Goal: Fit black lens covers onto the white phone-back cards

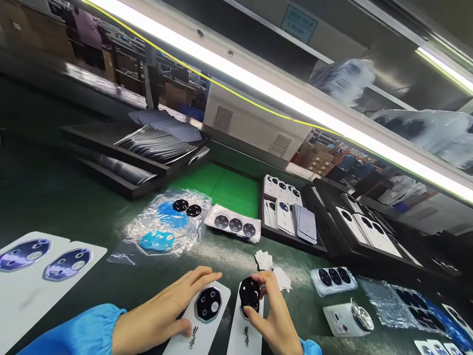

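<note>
My right hand (269, 308) pinches a black lens cover with round holes (249, 294) between thumb and fingers. It sits over the upper end of a white phone back panel (236, 340) with dark lettering. My left hand (166, 310) rests on a second white phone back panel (207, 335), thumb and fingers apart, holding nothing. That panel has a black octagonal camera plate (208, 304) at its top. Small white paper scraps (282, 279) lie just beyond my right hand.
Larger white panels (25, 301) lie at left. Behind are a clear bag with blue films (158, 239), a stack of lens covers (235, 225) and black trays of panels (321, 246). A metal-topped container (340, 320) stands right. A light tube crosses overhead.
</note>
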A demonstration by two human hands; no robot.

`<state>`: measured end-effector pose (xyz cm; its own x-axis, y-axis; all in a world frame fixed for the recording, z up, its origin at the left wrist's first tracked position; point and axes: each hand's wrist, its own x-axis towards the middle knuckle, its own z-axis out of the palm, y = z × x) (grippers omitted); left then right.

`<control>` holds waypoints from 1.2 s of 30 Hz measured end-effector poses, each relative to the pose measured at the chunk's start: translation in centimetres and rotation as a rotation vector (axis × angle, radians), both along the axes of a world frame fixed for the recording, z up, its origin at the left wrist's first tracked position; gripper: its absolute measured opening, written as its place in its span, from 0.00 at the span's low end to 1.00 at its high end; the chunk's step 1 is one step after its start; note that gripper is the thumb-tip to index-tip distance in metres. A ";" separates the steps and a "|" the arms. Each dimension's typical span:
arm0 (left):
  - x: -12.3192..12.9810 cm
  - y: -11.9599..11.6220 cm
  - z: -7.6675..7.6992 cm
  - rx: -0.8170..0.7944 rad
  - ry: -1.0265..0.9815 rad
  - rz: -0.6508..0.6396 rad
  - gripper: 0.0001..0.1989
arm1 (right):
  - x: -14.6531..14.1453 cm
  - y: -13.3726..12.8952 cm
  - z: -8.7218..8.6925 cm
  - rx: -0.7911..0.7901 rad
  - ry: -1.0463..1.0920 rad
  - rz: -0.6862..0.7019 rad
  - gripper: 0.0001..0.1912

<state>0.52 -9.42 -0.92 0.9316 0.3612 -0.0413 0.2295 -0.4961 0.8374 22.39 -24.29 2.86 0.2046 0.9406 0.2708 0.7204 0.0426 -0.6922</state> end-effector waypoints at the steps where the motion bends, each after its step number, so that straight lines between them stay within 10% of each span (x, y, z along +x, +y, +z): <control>1: 0.0 -0.1 0.1 -0.060 -0.020 -0.003 0.49 | 0.0 0.1 -0.1 0.009 -0.016 0.006 0.20; 17: 2.7 1.1 -2.0 -0.946 -0.322 0.297 0.46 | 1.7 3.7 -0.5 0.122 -0.180 0.005 0.27; 36: 3.8 1.3 1.0 -0.950 -0.278 0.335 0.29 | 2.7 4.6 -1.1 0.131 -0.120 -0.009 0.28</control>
